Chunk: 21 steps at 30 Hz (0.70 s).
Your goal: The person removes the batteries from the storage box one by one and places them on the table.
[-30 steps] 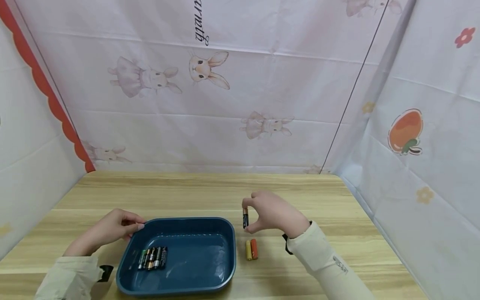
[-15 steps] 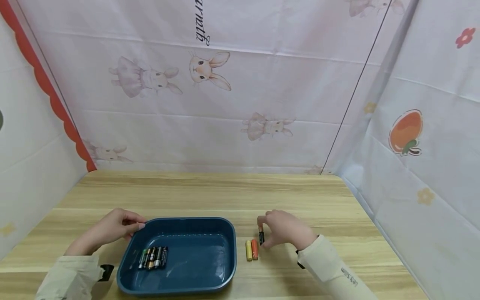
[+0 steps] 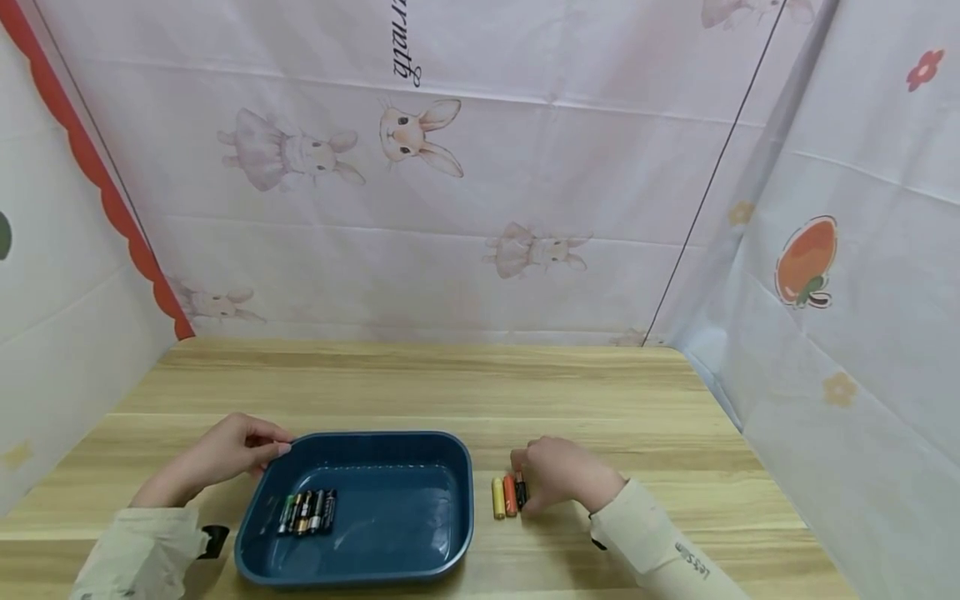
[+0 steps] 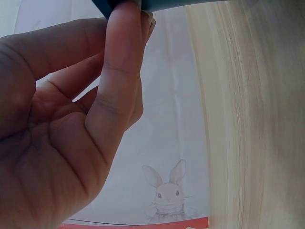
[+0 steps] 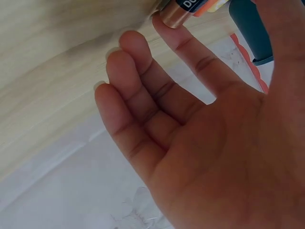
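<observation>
My left hand pinches the far left corner of a dark blue tray between thumb and fingers. Inside that tray, on its left side, several batteries lie side by side in a row. To the right of the tray, my right hand holds a black and copper battery by its ends, between index finger and thumb, low at the table. That battery is lined up right beside an orange battery, with a yellow battery on its left. The other right fingers curl loosely, away from it.
The wooden table carries everything. A white cloth wall with printed rabbits rises behind its far edge, and similar cloth stands at both sides. The tray's raised wall lies between its batteries and the three outside.
My right hand has brought the black and copper battery nearer and down to the right of the orange one, lining it up there. The left hand has stayed at the tray corner.
</observation>
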Each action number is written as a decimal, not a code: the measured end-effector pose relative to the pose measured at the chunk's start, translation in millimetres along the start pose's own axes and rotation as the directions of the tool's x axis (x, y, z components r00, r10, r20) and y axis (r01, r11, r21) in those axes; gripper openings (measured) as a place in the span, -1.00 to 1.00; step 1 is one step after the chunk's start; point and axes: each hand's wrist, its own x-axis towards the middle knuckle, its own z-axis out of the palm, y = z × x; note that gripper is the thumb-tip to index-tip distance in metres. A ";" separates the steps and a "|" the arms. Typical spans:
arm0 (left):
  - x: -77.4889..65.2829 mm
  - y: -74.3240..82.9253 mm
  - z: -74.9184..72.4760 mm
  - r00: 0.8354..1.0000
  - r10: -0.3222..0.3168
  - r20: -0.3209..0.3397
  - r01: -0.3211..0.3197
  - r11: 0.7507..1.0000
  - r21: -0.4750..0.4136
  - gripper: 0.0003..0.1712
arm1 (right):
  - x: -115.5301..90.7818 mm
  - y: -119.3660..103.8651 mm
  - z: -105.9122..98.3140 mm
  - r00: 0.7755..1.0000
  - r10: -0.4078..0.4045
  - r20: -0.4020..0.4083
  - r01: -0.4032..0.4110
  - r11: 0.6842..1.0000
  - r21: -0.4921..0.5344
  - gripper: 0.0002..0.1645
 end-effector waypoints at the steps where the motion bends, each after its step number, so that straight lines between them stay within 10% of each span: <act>1: 0.2 0.1 -0.3 1.000 0.003 0.000 -0.003 1.000 -0.001 -0.78 | 0.2 -0.2 0.1 1.000 0.002 0.003 -0.002 1.000 0.004 -0.47; 21: -6.1 -1.2 6.5 1.000 0.014 0.000 -0.014 1.000 -0.007 -0.77 | -4.8 -1.9 6.0 0.998 -0.051 -0.023 0.049 0.996 -0.076 -0.47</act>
